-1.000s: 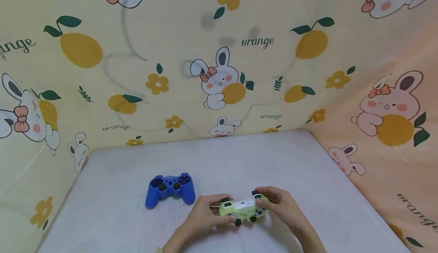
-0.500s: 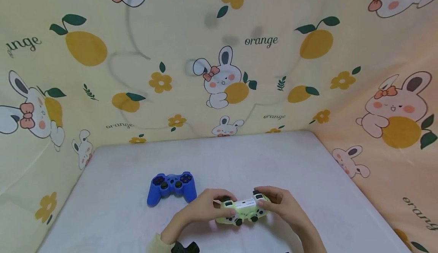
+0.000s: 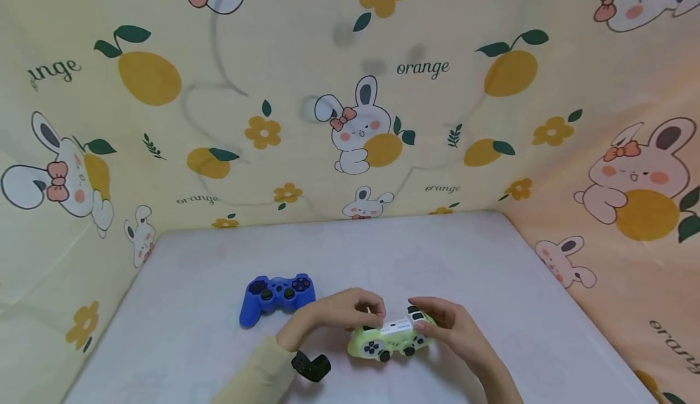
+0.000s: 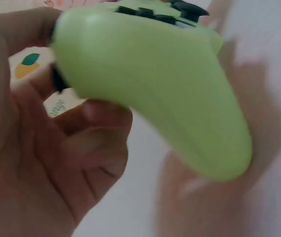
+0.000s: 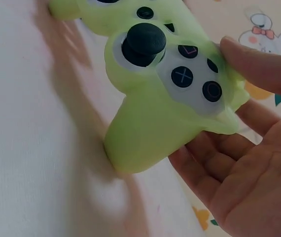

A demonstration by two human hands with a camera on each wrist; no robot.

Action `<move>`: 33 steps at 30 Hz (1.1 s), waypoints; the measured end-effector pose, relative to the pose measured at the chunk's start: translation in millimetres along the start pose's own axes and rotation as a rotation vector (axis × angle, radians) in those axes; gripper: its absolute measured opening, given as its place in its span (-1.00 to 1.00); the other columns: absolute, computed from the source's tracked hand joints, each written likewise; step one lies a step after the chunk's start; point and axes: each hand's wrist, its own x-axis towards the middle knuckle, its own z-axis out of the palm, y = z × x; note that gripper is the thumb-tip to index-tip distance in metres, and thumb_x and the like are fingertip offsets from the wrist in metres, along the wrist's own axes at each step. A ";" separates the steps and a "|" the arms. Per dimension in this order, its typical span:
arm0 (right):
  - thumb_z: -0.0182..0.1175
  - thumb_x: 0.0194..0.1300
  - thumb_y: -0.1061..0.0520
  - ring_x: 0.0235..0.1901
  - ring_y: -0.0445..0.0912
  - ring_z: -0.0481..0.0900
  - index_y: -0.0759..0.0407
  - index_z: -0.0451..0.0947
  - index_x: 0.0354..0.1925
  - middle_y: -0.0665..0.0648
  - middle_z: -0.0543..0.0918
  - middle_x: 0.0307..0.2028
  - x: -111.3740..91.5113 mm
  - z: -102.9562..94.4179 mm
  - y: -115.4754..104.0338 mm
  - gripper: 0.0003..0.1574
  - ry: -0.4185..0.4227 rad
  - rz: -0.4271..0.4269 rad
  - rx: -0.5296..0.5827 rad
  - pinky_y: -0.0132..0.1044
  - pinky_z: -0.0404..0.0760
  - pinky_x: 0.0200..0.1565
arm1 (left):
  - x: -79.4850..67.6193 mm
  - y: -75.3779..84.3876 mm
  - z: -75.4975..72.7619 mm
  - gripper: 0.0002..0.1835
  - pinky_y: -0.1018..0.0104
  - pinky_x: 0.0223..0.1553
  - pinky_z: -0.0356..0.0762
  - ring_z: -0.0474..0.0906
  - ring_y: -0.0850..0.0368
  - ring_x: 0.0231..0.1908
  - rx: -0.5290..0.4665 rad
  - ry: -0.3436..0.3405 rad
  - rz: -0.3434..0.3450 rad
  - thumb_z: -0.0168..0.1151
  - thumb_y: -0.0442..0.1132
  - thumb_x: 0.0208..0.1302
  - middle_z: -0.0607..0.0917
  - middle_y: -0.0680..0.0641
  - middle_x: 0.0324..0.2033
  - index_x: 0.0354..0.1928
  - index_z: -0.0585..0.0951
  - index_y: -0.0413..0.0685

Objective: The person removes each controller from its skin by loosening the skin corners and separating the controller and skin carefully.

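A pale green game controller (image 3: 363,344) is held tilted just over the white tabletop, its white-labelled top edge facing up. In the head view my right hand (image 3: 451,328) grips its right end, with the thumb near the shoulder buttons and the fingers behind. My left hand (image 3: 350,308) is at the left part of the top edge, thumb and fingers curled together there; exactly what the fingertips pinch is hidden. Close up, the controller (image 4: 150,84) hides part of the left fingers. Its buttons and a black thumbstick show on the controller (image 5: 145,118) in the right wrist view.
A blue game controller (image 3: 254,310) lies on the table behind my left forearm. The white tabletop (image 3: 426,252) meets a printed cloth (image 3: 306,51) with rabbits and oranges at the back and sides. A black device (image 3: 312,366) sits at my left wrist.
My left hand has shifted from the left end of the green controller up to its top edge, uncovering the left buttons. The right hand keeps its grip. The head view has turned slightly left.
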 end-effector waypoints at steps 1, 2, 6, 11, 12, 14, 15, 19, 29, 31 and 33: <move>0.36 0.27 0.10 0.16 0.05 0.48 0.31 0.47 0.24 0.35 0.50 0.20 -0.3 -0.1 0.2 -0.36 -0.001 -0.005 0.001 -0.39 0.45 0.08 | 2.8 -0.2 1.7 -0.87 0.43 -0.62 0.31 0.35 0.29 -0.57 -0.030 -0.027 -0.016 0.12 -0.14 0.34 0.55 0.12 -0.45 -0.33 0.54 0.00; 0.35 0.27 0.11 0.17 0.05 0.47 0.30 0.46 0.25 0.35 0.49 0.21 -0.6 -0.1 0.4 -0.36 -0.004 -0.008 0.003 -0.39 0.44 0.09 | 5.0 0.3 2.7 -0.88 0.43 -0.62 0.26 0.31 0.29 -0.58 -0.054 -0.053 -0.034 0.09 -0.16 0.33 0.52 0.12 -0.45 -0.34 0.51 -0.02; 0.34 0.28 0.13 0.21 0.02 0.44 0.33 0.47 0.24 0.35 0.49 0.21 -0.6 0.2 1.1 -0.38 -0.022 -0.015 0.019 -0.42 0.39 0.13 | 8.5 6.1 1.5 -0.89 0.43 -0.61 0.19 0.25 0.26 -0.60 -0.098 -0.117 -0.110 0.04 -0.22 0.30 0.47 0.09 -0.49 -0.38 0.44 -0.08; 0.33 0.29 0.16 0.19 0.00 0.46 0.36 0.47 0.24 0.36 0.50 0.19 1.4 3.0 4.2 -0.39 -0.043 -0.028 0.040 -0.41 0.39 0.13 | 3.6 9.4 -5.7 -0.88 0.41 -0.63 0.15 0.21 0.24 -0.61 -0.101 -0.156 -0.159 0.04 -0.27 0.36 0.45 0.08 -0.50 -0.38 0.44 -0.08; 0.33 0.29 0.16 0.18 0.00 0.47 0.36 0.47 0.23 0.36 0.51 0.19 1.8 3.5 4.9 -0.40 -0.046 -0.033 0.044 -0.40 0.40 0.13 | 2.4 9.0 -6.9 -0.87 0.41 -0.63 0.15 0.21 0.23 -0.61 -0.104 -0.160 -0.160 0.04 -0.26 0.38 0.45 0.09 -0.49 -0.37 0.43 -0.08; 0.32 0.29 0.18 0.17 -0.02 0.48 0.37 0.48 0.22 0.37 0.50 0.19 2.0 4.2 6.1 -0.42 -0.052 -0.047 0.050 -0.39 0.41 0.13 | 0.2 7.8 -8.5 -0.87 0.41 -0.63 0.16 0.22 0.23 -0.59 -0.112 -0.167 -0.161 0.03 -0.25 0.39 0.45 0.08 -0.47 -0.35 0.43 -0.07; 0.32 0.29 0.18 0.17 -0.02 0.48 0.36 0.48 0.22 0.38 0.50 0.19 2.0 4.2 6.5 -0.43 -0.055 -0.050 0.051 -0.39 0.41 0.13 | -0.5 6.7 -9.1 -0.87 0.42 -0.62 0.17 0.23 0.24 -0.58 -0.115 -0.170 -0.156 0.04 -0.24 0.40 0.45 0.08 -0.46 -0.35 0.43 -0.07; 0.31 0.31 0.19 0.16 -0.01 0.49 0.37 0.48 0.21 0.38 0.51 0.18 1.3 3.4 6.0 -0.45 -0.057 -0.063 0.035 -0.39 0.41 0.12 | -2.2 2.8 -11.8 -0.88 0.42 -0.62 0.20 0.25 0.24 -0.58 -0.135 -0.185 -0.112 0.04 -0.21 0.42 0.47 0.09 -0.43 -0.29 0.45 -0.07; 0.27 0.33 0.22 0.19 0.04 0.45 0.33 0.43 0.28 0.37 0.46 0.23 -1.6 2.0 5.2 -0.41 -0.056 -0.101 0.004 -0.40 0.34 0.16 | -10.1 -5.4 -11.6 -0.86 0.09 -0.51 0.63 0.55 0.21 -0.57 -0.080 -0.004 0.024 0.26 -0.14 0.37 0.70 0.04 -0.39 -0.21 0.71 -0.02; 0.28 0.32 0.22 0.21 0.04 0.43 0.32 0.42 0.30 0.36 0.44 0.26 -2.0 2.1 5.4 -0.39 -0.059 -0.106 0.007 -0.41 0.32 0.18 | -12.4 -5.9 -12.1 -0.85 0.07 -0.52 0.63 0.55 0.20 -0.61 -0.073 0.030 0.022 0.29 -0.13 0.35 0.72 0.02 -0.42 -0.23 0.75 -0.02; 0.28 0.32 0.22 0.22 0.01 0.42 0.31 0.43 0.30 0.36 0.43 0.26 -2.5 1.9 5.8 -0.39 -0.061 -0.109 0.009 -0.41 0.32 0.18 | -13.5 -6.7 -12.5 -0.84 0.16 -0.53 0.62 0.55 0.20 -0.63 -0.064 0.040 0.019 0.29 -0.10 0.34 0.72 0.02 -0.44 -0.24 0.76 0.01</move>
